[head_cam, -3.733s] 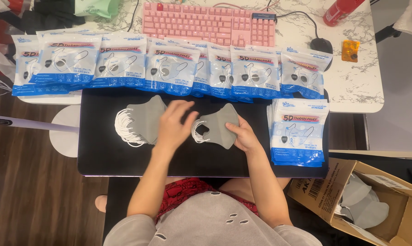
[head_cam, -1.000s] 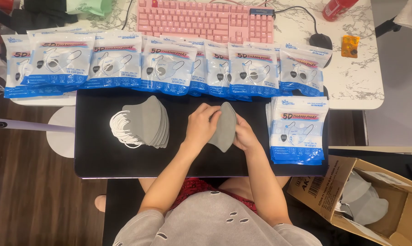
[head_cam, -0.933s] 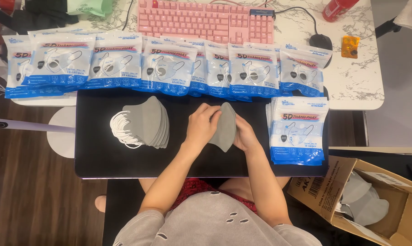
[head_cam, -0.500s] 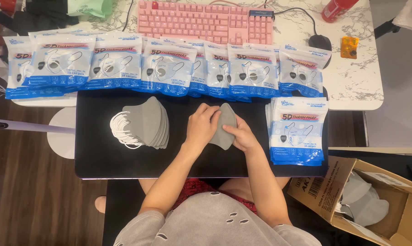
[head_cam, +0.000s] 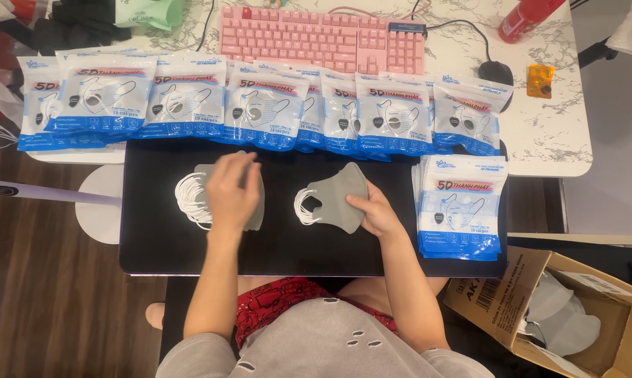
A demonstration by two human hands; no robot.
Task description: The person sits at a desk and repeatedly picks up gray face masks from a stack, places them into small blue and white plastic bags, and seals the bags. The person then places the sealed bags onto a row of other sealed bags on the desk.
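A folded grey mask (head_cam: pixel 338 196) is held flat on the black mat (head_cam: pixel 148 245) by the right hand (head_cam: pixel 377 213), whose fingers are pressed on its right edge, thumb on top; its white loops point left. The left hand (head_cam: pixel 232 190) is laid, fingers loosely spread, on a stack of grey masks (head_cam: pixel 254 210) well to the left, white loops showing beside it. A row of blue mask packets (head_cam: pixel 260 108) is ranged along the mat's far edge, and a pile of packets (head_cam: pixel 461 206) lies just beside the right hand.
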